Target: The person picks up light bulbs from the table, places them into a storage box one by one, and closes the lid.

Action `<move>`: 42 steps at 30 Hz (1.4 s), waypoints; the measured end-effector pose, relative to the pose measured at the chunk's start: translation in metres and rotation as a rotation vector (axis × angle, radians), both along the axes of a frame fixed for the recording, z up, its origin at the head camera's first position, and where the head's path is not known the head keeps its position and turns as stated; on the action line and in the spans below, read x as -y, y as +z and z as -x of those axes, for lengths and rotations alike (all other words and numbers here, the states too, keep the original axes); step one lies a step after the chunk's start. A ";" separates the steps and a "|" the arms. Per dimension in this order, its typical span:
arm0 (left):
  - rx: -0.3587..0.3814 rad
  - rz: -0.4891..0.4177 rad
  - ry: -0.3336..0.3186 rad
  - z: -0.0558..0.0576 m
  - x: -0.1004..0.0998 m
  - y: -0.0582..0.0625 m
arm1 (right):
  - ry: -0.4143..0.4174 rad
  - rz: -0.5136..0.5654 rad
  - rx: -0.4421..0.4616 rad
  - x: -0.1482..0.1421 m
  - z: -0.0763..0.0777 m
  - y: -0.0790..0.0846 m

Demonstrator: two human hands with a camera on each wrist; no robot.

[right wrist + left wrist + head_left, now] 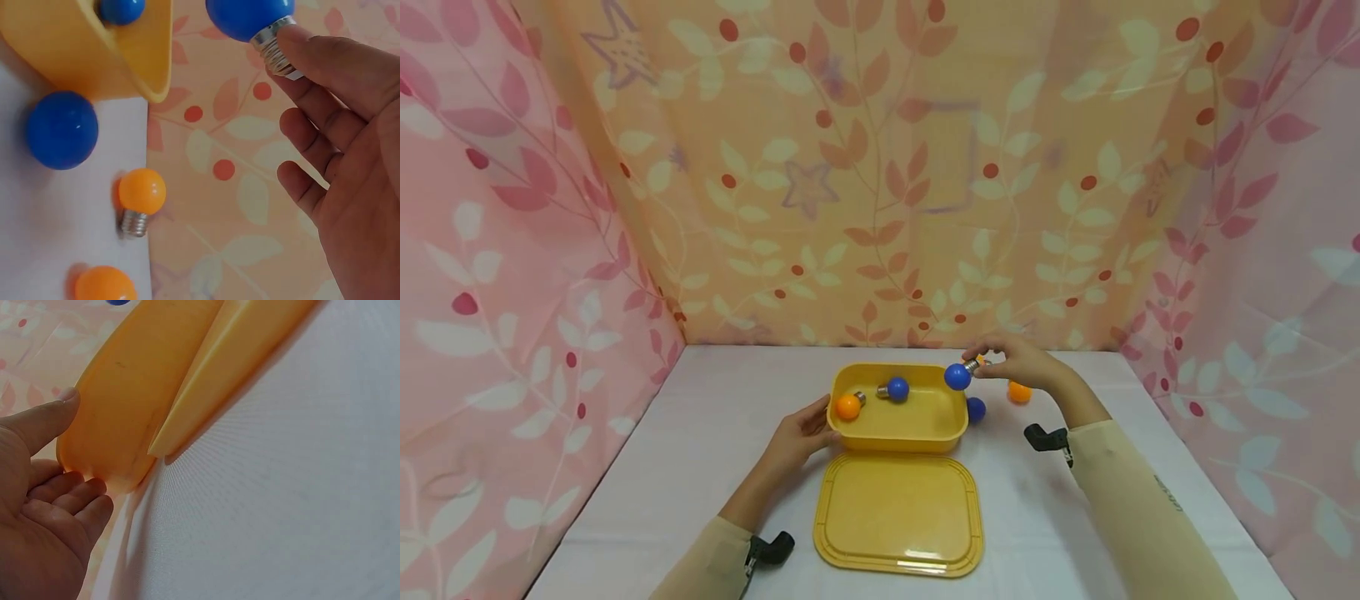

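Thumb and fingertips of my right hand (1017,362) pinch a blue light bulb (957,377) by its metal screw base, above the right end of a yellow plastic box (917,443). In the right wrist view the blue globe hangs beyond the fingertips, beside the box wall. My left hand (801,435) touches the box's left end, thumb and relaxed fingers against its outer wall in the left wrist view. Inside the box lie an orange bulb (847,407) and another blue bulb (898,389), both on their sides.
A flat yellow lid (898,512) lies in front of the box. Just right of the box rests a blue bulb (62,130), with an orange bulb (142,190) and another orange bulb (106,285) farther off. Patterned cloth walls (880,167) enclose the white table (700,400).
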State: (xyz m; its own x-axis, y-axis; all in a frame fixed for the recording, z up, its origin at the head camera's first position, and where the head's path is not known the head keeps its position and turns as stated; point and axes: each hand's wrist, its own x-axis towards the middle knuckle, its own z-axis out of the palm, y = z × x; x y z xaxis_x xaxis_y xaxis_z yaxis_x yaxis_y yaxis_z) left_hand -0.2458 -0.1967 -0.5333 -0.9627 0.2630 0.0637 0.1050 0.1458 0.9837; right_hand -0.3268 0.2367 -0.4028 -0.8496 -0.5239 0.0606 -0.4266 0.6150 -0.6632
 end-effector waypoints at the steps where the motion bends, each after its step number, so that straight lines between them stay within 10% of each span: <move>1: 0.000 -0.003 -0.002 0.000 0.000 0.000 | 0.005 -0.014 0.003 0.003 0.002 0.002; 16: 0.024 -0.011 0.012 -0.002 0.000 0.003 | 0.166 -0.212 -0.014 0.049 0.028 -0.002; 42: 0.013 0.001 0.019 -0.002 -0.001 0.005 | 0.203 -0.356 -0.013 0.088 0.058 -0.029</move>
